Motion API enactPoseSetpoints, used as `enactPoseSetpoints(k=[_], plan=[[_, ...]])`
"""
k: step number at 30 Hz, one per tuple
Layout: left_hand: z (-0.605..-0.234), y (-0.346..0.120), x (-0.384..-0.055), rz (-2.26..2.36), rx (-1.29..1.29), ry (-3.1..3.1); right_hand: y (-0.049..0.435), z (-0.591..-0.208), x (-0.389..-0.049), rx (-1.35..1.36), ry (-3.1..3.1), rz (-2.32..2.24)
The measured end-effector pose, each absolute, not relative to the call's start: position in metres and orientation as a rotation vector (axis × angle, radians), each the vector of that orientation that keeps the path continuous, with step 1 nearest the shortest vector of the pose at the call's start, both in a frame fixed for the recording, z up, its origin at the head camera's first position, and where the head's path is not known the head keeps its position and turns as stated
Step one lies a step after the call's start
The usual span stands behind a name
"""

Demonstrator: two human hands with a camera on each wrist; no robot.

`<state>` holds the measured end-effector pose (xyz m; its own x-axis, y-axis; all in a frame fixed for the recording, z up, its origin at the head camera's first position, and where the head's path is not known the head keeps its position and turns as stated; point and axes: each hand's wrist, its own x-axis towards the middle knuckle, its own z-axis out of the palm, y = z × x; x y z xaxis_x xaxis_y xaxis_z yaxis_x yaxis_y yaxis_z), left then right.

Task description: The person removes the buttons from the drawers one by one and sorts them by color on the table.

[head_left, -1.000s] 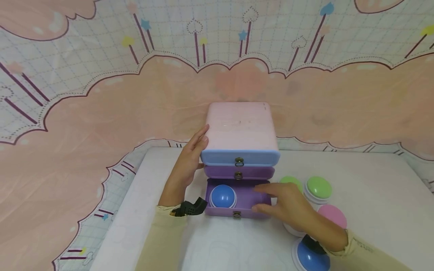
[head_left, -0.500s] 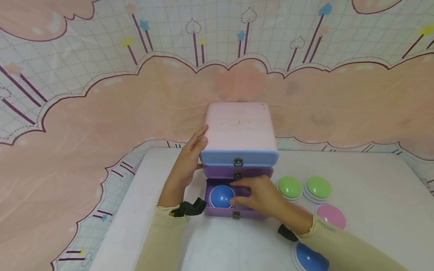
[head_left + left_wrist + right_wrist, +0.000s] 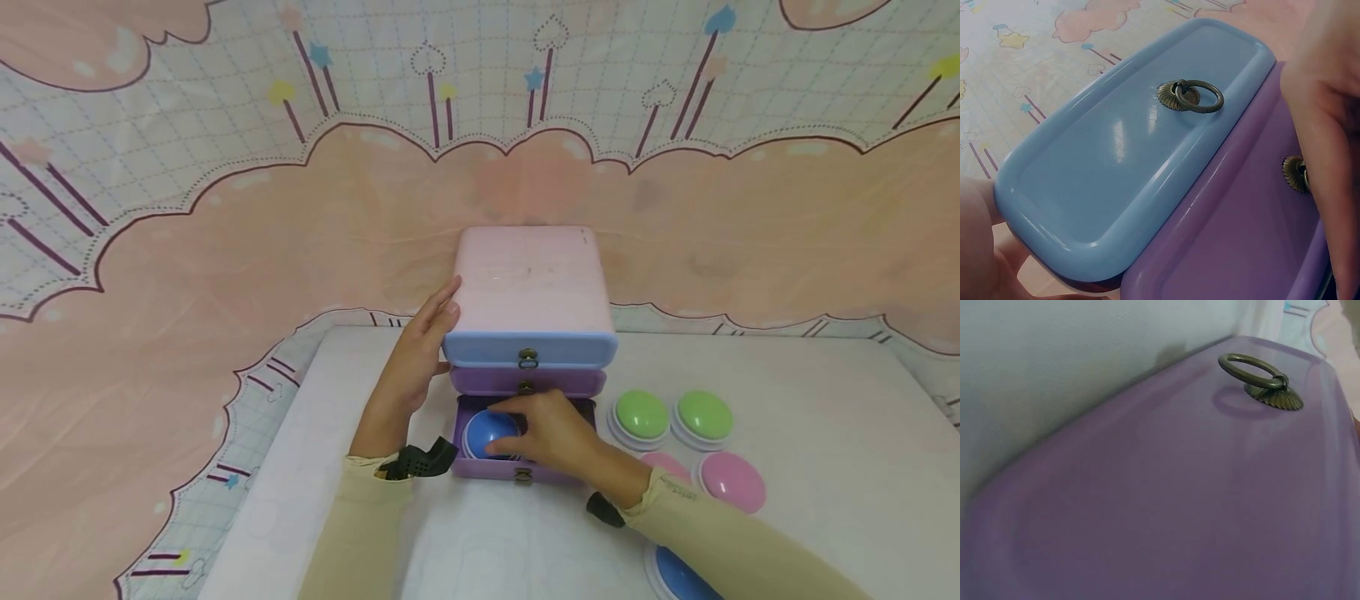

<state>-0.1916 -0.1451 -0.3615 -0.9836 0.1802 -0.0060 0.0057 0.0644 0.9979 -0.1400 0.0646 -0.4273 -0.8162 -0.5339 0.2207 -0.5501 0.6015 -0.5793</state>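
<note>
A small drawer cabinet with a pink top (image 3: pixel 532 275) stands on the white table. Its blue upper front (image 3: pixel 1097 150) is shut, with a purple front (image 3: pixel 1235 219) below it. The lowest purple drawer (image 3: pixel 480 469) is pulled out, and a blue domed push button (image 3: pixel 486 427) sits at its left side. My left hand (image 3: pixel 408 362) rests along the cabinet's left side, fingers straight. My right hand (image 3: pixel 558 437) reaches into the drawer, thumb and forefinger round the blue button. In the right wrist view the drawer's purple front (image 3: pixel 1166 487) and brass ring (image 3: pixel 1250 370) fill much of the picture.
To the right on the table (image 3: pixel 840 433) lie two green push buttons (image 3: pixel 641 414), two pink ones (image 3: pixel 733 482) and another blue one (image 3: pixel 681 575), partly under my right sleeve. A patterned cloth (image 3: pixel 375 217) hangs behind.
My right hand has moved left across the drawer, from its right side to the blue button. My left hand, the drawer and the button have stayed in place.
</note>
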Motion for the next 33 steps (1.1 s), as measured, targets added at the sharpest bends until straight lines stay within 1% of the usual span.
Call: enactPoseSetpoints(k=[14, 33], plan=[[-0.361, -0.145, -0.191, 2.066, 0.199, 2.18, 0.051, -0.437, -0.144, 0.907, -2.892, 0.97], [-0.362, -0.145, -0.192, 2.058, 0.193, 2.183, 0.05, -0.433, -0.142, 0.864, -2.982, 0.864]])
